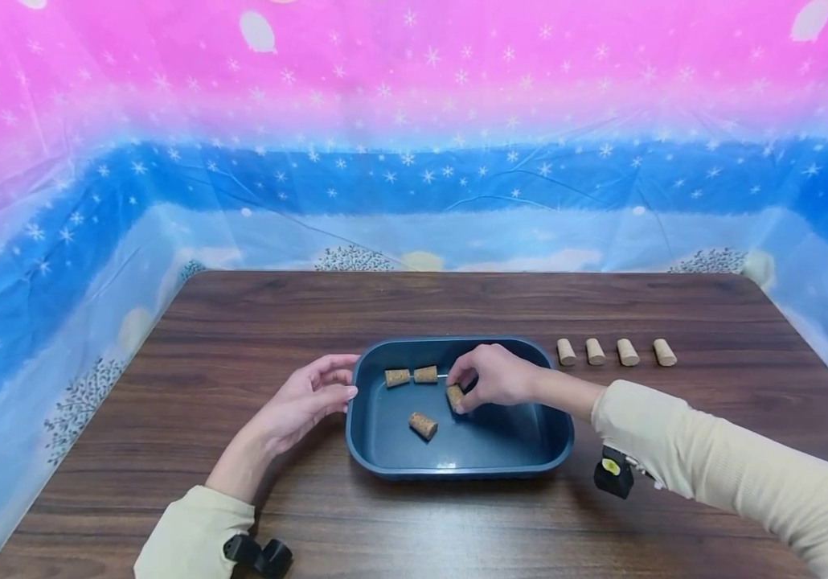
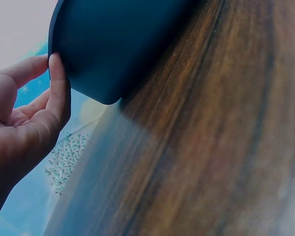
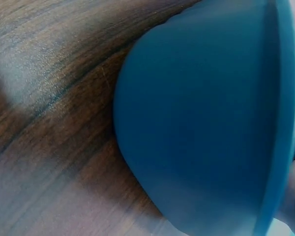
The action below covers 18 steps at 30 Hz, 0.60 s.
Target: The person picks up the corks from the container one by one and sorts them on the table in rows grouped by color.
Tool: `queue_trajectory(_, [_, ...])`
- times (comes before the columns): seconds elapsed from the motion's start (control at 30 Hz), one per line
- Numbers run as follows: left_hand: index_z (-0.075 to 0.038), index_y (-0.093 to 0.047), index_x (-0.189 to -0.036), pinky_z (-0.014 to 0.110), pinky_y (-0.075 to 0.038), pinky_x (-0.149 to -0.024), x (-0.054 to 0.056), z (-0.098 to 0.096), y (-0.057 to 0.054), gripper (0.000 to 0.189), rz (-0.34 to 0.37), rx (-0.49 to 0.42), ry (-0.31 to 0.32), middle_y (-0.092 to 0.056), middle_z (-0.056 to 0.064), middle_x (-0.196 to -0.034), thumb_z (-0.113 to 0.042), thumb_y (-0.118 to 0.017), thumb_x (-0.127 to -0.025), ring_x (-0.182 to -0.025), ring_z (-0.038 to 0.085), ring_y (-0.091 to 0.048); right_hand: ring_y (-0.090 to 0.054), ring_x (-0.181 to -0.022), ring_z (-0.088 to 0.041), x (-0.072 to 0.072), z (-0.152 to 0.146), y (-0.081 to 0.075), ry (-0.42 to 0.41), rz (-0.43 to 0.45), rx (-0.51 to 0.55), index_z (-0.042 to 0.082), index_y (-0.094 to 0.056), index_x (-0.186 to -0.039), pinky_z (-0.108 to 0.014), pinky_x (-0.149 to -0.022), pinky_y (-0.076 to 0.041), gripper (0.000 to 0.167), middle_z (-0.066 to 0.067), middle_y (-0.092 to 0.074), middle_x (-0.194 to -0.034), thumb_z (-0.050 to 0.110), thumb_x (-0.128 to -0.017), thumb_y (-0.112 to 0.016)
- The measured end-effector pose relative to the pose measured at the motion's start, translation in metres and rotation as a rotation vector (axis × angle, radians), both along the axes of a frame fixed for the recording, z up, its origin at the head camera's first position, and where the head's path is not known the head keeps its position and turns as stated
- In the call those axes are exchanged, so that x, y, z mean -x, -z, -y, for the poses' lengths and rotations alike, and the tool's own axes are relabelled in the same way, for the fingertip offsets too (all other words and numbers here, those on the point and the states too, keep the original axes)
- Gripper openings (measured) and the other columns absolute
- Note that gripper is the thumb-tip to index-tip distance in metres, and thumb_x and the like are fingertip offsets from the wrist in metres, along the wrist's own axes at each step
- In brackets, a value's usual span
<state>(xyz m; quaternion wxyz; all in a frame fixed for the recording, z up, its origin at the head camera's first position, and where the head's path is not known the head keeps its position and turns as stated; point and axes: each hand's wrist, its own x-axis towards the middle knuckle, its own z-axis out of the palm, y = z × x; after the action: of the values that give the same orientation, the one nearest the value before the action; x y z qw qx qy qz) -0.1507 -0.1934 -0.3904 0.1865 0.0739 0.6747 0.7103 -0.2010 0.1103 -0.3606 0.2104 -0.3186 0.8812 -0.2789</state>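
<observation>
Inside the dark blue tub (image 1: 457,468), my right hand (image 1: 501,376) pinches a brown cork (image 1: 454,397) between thumb and fingers. Left of it, two corks, one at the left (image 1: 397,378) and one at the right (image 1: 425,375), lie in a row near the back wall. A thin pale line shows between them and runs on toward my right hand. Another cork (image 1: 423,426) lies tilted on the tub floor, nearer the front. My left hand (image 1: 305,402) touches the tub's left end, thumb and fingertips at the rim. In the right wrist view, the tub wall (image 3: 196,118) hides most of my right hand.
Several paler corks (image 1: 627,352) stand in a row on the wooden table (image 1: 276,314), right of the tub's back corner. A patterned pink and blue cloth (image 1: 414,177) hangs round the back and sides. Small black cameras hang at both wrists.
</observation>
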Motion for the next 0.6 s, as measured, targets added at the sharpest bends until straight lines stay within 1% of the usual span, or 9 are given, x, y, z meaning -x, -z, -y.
queue_trajectory(0.3, [0.004, -0.036, -0.142, 0.031, -0.053, -0.087, 0.0, 0.0, -0.001, 0.055, -0.003, 0.008, 0.003, -0.052, 0.017, -0.113, -0.005, -0.06, -0.094, -0.094, 0.018, -0.061, -0.064, -0.097, -0.018, -0.001, -0.008, -0.011, 0.046, 0.001, 0.056, 0.007, -0.071, -0.106, -0.033, -0.079, -0.054, 0.027, 0.002, -0.069, -0.099, 0.015, -0.081, -0.079])
queue_trajectory(0.4, [0.004, -0.035, -0.142, 0.031, -0.053, -0.087, -0.001, 0.0, -0.002, 0.055, -0.005, 0.01, 0.004, -0.052, 0.018, -0.113, -0.005, -0.06, -0.094, -0.094, 0.019, -0.061, -0.063, -0.099, -0.019, -0.001, -0.011, -0.016, 0.069, -0.001, 0.079, 0.008, -0.07, -0.107, -0.035, -0.081, -0.053, 0.029, 0.001, -0.068, -0.101, 0.016, -0.081, -0.079])
queue_trajectory(0.6, [0.004, -0.035, -0.142, 0.031, -0.053, -0.088, -0.001, 0.0, -0.002, 0.055, -0.003, 0.016, 0.002, -0.052, 0.018, -0.113, -0.005, -0.06, -0.094, -0.095, 0.019, -0.061, -0.062, -0.103, -0.023, 0.003, -0.02, -0.028, 0.114, -0.043, 0.109, 0.006, -0.069, -0.112, -0.04, -0.085, -0.052, 0.034, -0.003, -0.068, -0.106, 0.018, -0.082, -0.078])
